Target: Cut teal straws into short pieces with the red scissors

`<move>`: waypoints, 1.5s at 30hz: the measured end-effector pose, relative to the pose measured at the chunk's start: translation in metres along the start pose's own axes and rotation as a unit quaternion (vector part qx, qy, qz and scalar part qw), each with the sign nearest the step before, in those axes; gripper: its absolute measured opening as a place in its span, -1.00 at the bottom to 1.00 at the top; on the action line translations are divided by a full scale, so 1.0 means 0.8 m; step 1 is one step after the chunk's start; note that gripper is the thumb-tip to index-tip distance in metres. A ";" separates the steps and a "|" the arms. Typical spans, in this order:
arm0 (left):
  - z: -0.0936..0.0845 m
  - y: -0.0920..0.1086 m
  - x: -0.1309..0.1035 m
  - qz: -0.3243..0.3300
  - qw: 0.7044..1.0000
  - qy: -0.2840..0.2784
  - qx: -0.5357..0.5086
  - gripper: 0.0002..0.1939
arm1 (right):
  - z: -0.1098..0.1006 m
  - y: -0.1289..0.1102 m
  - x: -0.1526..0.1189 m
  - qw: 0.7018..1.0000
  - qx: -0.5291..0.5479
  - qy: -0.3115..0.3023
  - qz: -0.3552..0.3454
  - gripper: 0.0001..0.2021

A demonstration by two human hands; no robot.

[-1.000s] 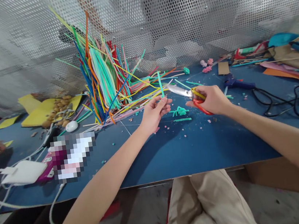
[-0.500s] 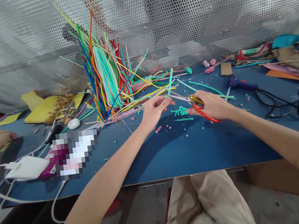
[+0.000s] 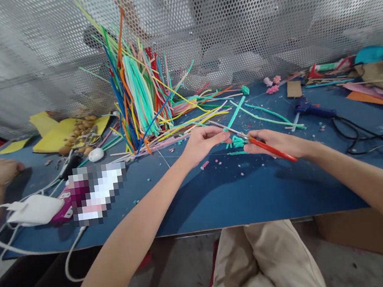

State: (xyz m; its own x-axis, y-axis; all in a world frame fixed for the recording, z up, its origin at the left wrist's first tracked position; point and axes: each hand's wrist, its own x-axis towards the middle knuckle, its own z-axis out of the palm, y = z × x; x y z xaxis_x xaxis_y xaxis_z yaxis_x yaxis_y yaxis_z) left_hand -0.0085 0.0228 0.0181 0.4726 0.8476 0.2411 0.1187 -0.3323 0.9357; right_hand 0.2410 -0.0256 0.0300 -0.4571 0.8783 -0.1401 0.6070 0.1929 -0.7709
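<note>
My left hand is closed in a pinch on the lower end of a teal pipe cleaner, which slants up to the right. In my right hand are scissors with red and yellow handles, their blades pointing left toward the pinching fingers and crossing near the pipe cleaner. Whether the blades touch it I cannot tell. Below the blades, between both hands, lies a small pile of short teal pieces. Some left fingers are hidden behind the thumb.
A tall bundle of coloured pipe cleaners stands behind, before a perforated metal screen. A glue gun with a black cable lies right. At left are a phone, a white charger, yellow sheets and another person's hand.
The teal pipe cleaner has tipped from nearly upright to the right. The scissors have turned in my right hand, so their handles now appear edge-on. The view has shifted slightly.
</note>
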 end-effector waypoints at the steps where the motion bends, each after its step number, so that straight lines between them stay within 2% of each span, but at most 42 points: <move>1: 0.000 0.001 0.000 -0.002 1.000 -0.003 -0.001 -0.72 | 0.001 0.000 0.001 1.000 -0.005 0.007 0.000 -0.54; 10: 0.000 0.005 -0.001 -0.007 1.000 -0.016 -0.004 -0.73 | 0.002 0.004 0.001 1.000 0.016 -0.002 -0.020 -0.55; 15: 0.002 0.008 -0.003 -0.009 1.000 -0.015 -0.023 -0.74 | 0.002 0.004 -0.001 1.000 0.025 -0.010 -0.007 -0.62; 20: 0.001 0.006 -0.002 -0.014 0.999 -0.018 -0.024 -0.74 | -0.001 0.004 -0.001 1.000 -0.014 0.006 0.011 -0.71; 27: 0.001 0.001 -0.003 -0.021 0.999 -0.022 -0.026 -0.73 | 0.001 0.010 0.000 0.998 -0.050 0.024 -0.016 -0.65; 33: 0.003 -0.007 0.000 -0.022 0.999 -0.013 -0.030 -0.71 | 0.004 0.017 0.008 0.993 -0.095 0.069 0.020 -0.81; 39: 0.004 -0.016 0.005 -0.021 0.999 -0.002 0.031 -0.70 | 0.001 0.026 0.020 0.983 -0.148 0.096 0.043 -0.67; 45: 0.005 -0.022 0.005 -0.014 1.000 -0.002 0.009 -0.66 | 0.003 0.023 0.018 0.988 -0.128 0.081 0.018 -0.50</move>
State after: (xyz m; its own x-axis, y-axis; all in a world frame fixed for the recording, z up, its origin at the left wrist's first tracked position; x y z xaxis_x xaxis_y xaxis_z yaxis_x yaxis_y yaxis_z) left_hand -0.0051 0.0306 0.0017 0.4732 0.8548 0.2133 0.1474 -0.3155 0.9374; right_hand 0.2439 -0.0107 0.0124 -0.3334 0.9416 -0.0472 0.7754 0.2454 -0.5819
